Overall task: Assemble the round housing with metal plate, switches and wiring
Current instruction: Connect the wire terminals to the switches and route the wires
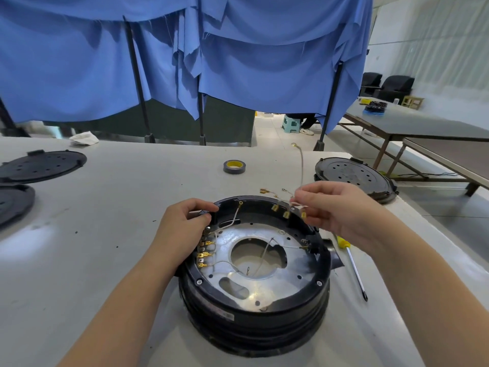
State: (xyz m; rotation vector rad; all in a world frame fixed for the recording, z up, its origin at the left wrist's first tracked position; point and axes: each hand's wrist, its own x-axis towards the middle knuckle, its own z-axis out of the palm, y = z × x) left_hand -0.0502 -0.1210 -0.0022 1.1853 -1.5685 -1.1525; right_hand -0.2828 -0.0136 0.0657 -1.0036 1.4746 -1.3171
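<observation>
Left hand (185, 221) grips the far-left rim of the round housing (254, 308), its fingers curled over the black edge just above a row of brass terminals (202, 251). We see the right hand (336, 210) raised over the far-right rim, its fingertips pinching a bundle of thin white wires (297, 205); one wire (301, 165) rises from that pinch and ends in a small ring lug above the table. Yellow-sleeved connectors (286, 214) hang just beside the right fingers, along the inner wall of the housing. We find the housing at the near centre of the table (119, 207), open side up, with the metal plate (280, 284) seated inside it. The plate has a large round opening at its middle, and thin wires cross that opening. A small switch block (305, 244) sits at the right inner wall, with a wire attached. Moving outward, a yellow-handled screwdriver (353, 266) lies on the table just right of the housing, tip toward us. A roll of dark tape (234, 166) with a yellow core stands beyond the housing. Black perforated discs lie at the far right (354, 178) and at the far left (42, 165), with another dark disc (13, 202) at the left edge. A crumpled white cloth (84, 137) rests at the far left edge of the table, and blue fabric (238, 62) hangs on black frames behind it.
</observation>
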